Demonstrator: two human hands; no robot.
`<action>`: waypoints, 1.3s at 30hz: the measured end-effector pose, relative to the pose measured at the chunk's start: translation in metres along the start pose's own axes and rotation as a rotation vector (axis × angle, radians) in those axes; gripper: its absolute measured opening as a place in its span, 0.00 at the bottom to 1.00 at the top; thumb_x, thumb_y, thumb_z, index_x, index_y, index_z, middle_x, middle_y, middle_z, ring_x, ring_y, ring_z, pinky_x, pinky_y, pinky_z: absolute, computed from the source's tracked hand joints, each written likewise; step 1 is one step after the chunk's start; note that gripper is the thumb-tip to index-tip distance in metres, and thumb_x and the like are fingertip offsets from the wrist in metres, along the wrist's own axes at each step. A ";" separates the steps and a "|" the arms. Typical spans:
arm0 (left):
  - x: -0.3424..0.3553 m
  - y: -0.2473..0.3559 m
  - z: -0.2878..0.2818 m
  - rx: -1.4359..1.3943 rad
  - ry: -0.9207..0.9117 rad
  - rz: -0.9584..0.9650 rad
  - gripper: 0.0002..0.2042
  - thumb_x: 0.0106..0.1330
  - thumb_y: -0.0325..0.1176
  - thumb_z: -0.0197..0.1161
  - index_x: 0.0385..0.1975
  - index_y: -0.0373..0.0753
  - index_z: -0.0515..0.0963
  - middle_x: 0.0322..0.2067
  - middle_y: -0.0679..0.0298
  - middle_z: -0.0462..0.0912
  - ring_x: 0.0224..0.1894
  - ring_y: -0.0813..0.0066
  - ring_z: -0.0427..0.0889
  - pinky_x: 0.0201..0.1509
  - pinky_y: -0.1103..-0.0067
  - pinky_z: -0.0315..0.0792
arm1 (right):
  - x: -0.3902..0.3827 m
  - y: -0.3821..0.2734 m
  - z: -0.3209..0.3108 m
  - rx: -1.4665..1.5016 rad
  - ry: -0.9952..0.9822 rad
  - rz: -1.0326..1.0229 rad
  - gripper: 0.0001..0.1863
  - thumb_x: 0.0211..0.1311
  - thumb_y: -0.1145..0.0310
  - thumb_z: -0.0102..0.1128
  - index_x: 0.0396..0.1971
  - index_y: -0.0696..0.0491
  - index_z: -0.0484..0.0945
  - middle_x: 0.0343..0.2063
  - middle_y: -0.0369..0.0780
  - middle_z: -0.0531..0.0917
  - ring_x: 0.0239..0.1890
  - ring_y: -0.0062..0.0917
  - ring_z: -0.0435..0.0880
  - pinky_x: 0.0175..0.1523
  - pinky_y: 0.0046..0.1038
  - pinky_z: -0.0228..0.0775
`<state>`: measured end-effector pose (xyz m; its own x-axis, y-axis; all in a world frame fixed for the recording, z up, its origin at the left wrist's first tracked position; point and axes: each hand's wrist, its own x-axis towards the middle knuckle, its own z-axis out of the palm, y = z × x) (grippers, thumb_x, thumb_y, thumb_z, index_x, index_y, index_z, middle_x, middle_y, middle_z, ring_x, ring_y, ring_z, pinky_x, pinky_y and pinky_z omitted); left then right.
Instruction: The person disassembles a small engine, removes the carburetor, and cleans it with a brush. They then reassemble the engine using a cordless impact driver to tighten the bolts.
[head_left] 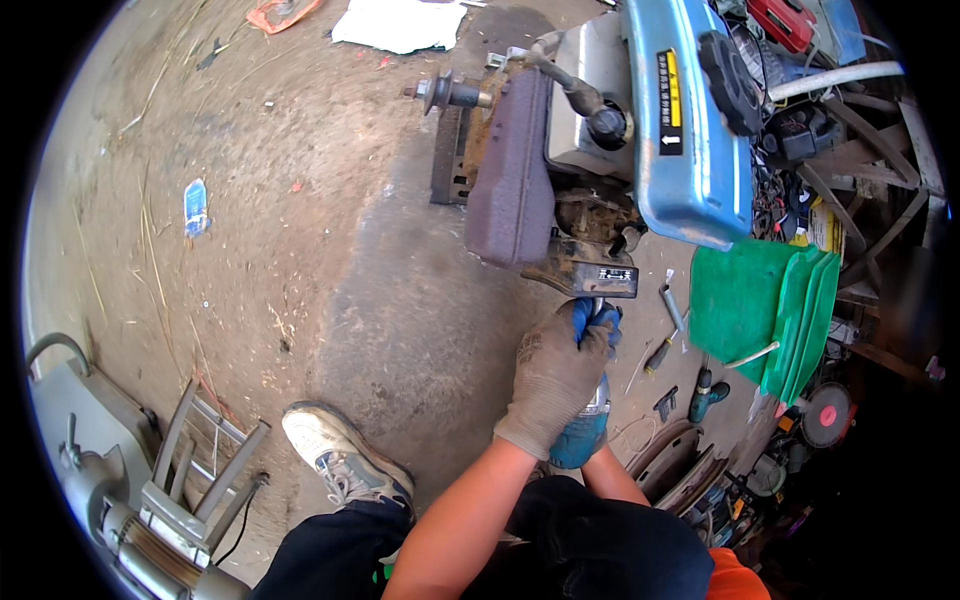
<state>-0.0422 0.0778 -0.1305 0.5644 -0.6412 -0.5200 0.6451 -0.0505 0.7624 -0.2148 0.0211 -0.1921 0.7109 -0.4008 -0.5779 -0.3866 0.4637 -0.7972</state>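
A small engine [595, 215] stands in front of me, with a blue fuel tank [692, 190] and a dull purple cover [508, 180]. At its lower end sits a dark plate [605, 280] with a white label. My left hand [553, 372], in a grey-brown glove, is closed just below that plate; a slim metal shaft [598, 304] shows above its blue fingertips. Below and partly behind it is my right hand [578, 440], in a teal glove. Its fingers look wrapped round something, mostly hidden by the left hand.
Right of my hands lie a screwdriver [658, 356], a teal power drill [708, 396] and a green plastic sheet-like piece [755, 310]. Tools and metal parts crowd the right edge. A grey machine [105, 490] stands lower left, near my shoe [340, 455]. A blue-and-clear wrapper [196, 208] lies on the dirt floor.
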 end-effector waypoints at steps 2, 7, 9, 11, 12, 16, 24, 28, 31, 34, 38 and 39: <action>-0.001 0.006 0.000 -0.054 -0.012 -0.030 0.11 0.68 0.35 0.59 0.43 0.35 0.79 0.32 0.49 0.85 0.35 0.49 0.85 0.39 0.63 0.77 | 0.002 0.002 0.001 0.040 0.003 -0.001 0.25 0.76 0.63 0.47 0.69 0.50 0.59 0.62 0.38 0.70 0.62 0.27 0.72 0.65 0.32 0.67; 0.002 0.000 0.002 0.095 0.018 0.051 0.10 0.69 0.31 0.57 0.43 0.33 0.79 0.33 0.52 0.86 0.34 0.60 0.87 0.38 0.68 0.78 | 0.006 0.002 0.004 0.104 0.012 0.002 0.25 0.75 0.63 0.49 0.68 0.51 0.60 0.62 0.39 0.70 0.61 0.27 0.72 0.64 0.32 0.68; 0.002 0.000 0.002 0.038 0.000 0.015 0.09 0.69 0.29 0.57 0.43 0.31 0.78 0.32 0.53 0.86 0.34 0.64 0.87 0.38 0.71 0.79 | 0.006 0.003 0.004 0.132 0.021 0.000 0.25 0.75 0.64 0.50 0.68 0.51 0.60 0.62 0.39 0.71 0.61 0.27 0.72 0.64 0.32 0.68; 0.001 0.006 0.001 -0.064 -0.018 -0.047 0.09 0.69 0.28 0.56 0.43 0.30 0.78 0.33 0.53 0.86 0.34 0.68 0.87 0.38 0.73 0.79 | 0.008 0.003 0.006 0.160 0.015 0.004 0.26 0.74 0.64 0.50 0.68 0.52 0.61 0.62 0.39 0.71 0.61 0.27 0.72 0.63 0.32 0.68; 0.000 0.007 0.001 -0.081 -0.006 -0.049 0.09 0.69 0.28 0.56 0.43 0.29 0.78 0.32 0.53 0.86 0.34 0.68 0.87 0.38 0.74 0.79 | 0.008 0.003 0.007 0.174 0.012 0.009 0.26 0.74 0.64 0.51 0.68 0.52 0.61 0.61 0.39 0.71 0.61 0.27 0.72 0.63 0.32 0.68; -0.001 0.010 0.000 -0.044 -0.002 -0.027 0.10 0.69 0.27 0.57 0.43 0.27 0.78 0.33 0.53 0.86 0.33 0.69 0.87 0.38 0.74 0.79 | 0.004 0.004 0.007 0.300 0.015 0.051 0.26 0.74 0.64 0.52 0.67 0.53 0.61 0.61 0.39 0.71 0.60 0.27 0.73 0.63 0.32 0.68; -0.026 -0.009 0.009 -0.008 -0.039 -0.080 0.12 0.69 0.35 0.60 0.42 0.31 0.79 0.32 0.49 0.85 0.33 0.59 0.86 0.39 0.70 0.79 | -0.031 0.030 -0.018 -0.496 0.015 -0.234 0.19 0.74 0.63 0.52 0.60 0.52 0.70 0.50 0.37 0.77 0.52 0.27 0.77 0.58 0.32 0.72; -0.050 0.016 0.036 0.737 -0.099 0.292 0.15 0.68 0.42 0.60 0.44 0.35 0.80 0.32 0.46 0.83 0.36 0.48 0.84 0.42 0.63 0.78 | -0.066 0.029 -0.045 -0.580 0.211 -0.339 0.18 0.71 0.66 0.53 0.58 0.52 0.71 0.46 0.38 0.77 0.48 0.30 0.78 0.55 0.33 0.73; -0.068 0.123 0.062 1.045 0.019 0.438 0.15 0.68 0.43 0.61 0.43 0.37 0.80 0.32 0.47 0.83 0.35 0.48 0.83 0.43 0.62 0.77 | -0.106 0.017 -0.091 -1.479 0.633 -0.477 0.23 0.57 0.73 0.63 0.55 0.56 0.72 0.47 0.44 0.79 0.49 0.38 0.78 0.53 0.37 0.70; -0.030 0.192 0.064 1.033 0.247 0.759 0.27 0.63 0.52 0.66 0.51 0.35 0.80 0.32 0.55 0.86 0.36 0.59 0.85 0.43 0.70 0.77 | -0.142 0.003 -0.124 -1.052 0.875 -0.628 0.22 0.56 0.77 0.63 0.53 0.54 0.74 0.47 0.40 0.79 0.49 0.30 0.77 0.57 0.33 0.68; 0.042 0.230 0.100 1.712 0.476 0.627 0.45 0.52 0.64 0.69 0.66 0.41 0.66 0.57 0.44 0.73 0.62 0.40 0.71 0.60 0.54 0.70 | -0.176 0.080 -0.234 -1.329 1.287 -0.497 0.27 0.62 0.69 0.65 0.60 0.54 0.71 0.53 0.41 0.78 0.54 0.33 0.77 0.62 0.35 0.66; 0.056 0.223 0.107 1.723 0.440 0.442 0.50 0.50 0.66 0.70 0.71 0.47 0.60 0.68 0.41 0.61 0.67 0.31 0.63 0.65 0.47 0.66 | -0.178 0.098 -0.252 -1.445 1.412 -0.460 0.27 0.64 0.66 0.65 0.62 0.55 0.70 0.55 0.42 0.78 0.55 0.34 0.77 0.63 0.36 0.65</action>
<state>0.0783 -0.0510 0.0518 0.7883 -0.6146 -0.0287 -0.5964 -0.7748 0.2097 -0.5272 -0.0614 -0.2110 0.3013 -0.8039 0.5128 -0.9327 -0.3603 -0.0168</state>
